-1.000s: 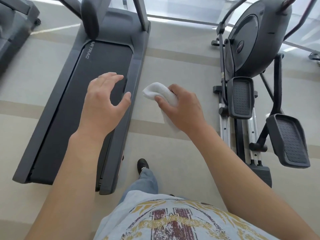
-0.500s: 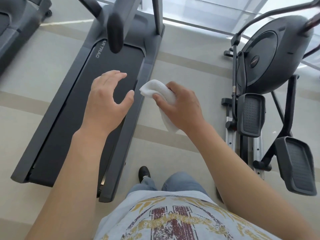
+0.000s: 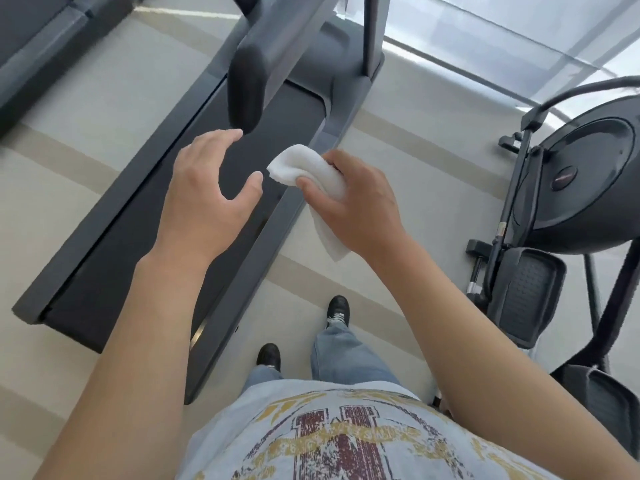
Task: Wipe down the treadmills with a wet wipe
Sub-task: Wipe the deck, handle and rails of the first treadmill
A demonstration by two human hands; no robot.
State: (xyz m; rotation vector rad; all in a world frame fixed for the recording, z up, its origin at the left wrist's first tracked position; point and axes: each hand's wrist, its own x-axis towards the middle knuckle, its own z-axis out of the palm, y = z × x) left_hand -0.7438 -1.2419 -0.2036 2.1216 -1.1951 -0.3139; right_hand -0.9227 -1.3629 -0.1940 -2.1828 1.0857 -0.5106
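Head view looks straight down on us as we stand beside the dark grey treadmill with its black running belt (image 3: 145, 237), our two bare arms stretched out in front of our printed pale T-shirt (image 3: 332, 441). Our right hand (image 3: 356, 199) grips the folded white wet wipe (image 3: 304, 168): the thumb presses on its top and the fingers curl round behind it, so that the bunched end sticks out toward the treadmill and a loose tail hangs below the palm. The wipe sits in the air above the treadmill's near side rail (image 3: 277, 233), not plainly touching any surface. Our left hand (image 3: 204, 188) hovers over the treadmill belt just beside the wipe, fingers spread and only gently bent, thumb reaching toward the cloth, holding nothing. Beyond the left fingertips, the treadmill's black padded handrail end (image 3: 246, 88) hangs over the belt, blurred. Off the treadmill's near side rail, our black shoes (image 3: 337, 308) and blue jeans (image 3: 343, 355) stand on the pale striped floor (image 3: 398, 140). Farther out on that same side stands a dark grey elliptical trainer with ribbed foot pedals (image 3: 585, 185). On the treadmill's far side, a second grey treadmill (image 3: 45, 39) shows at the corner.
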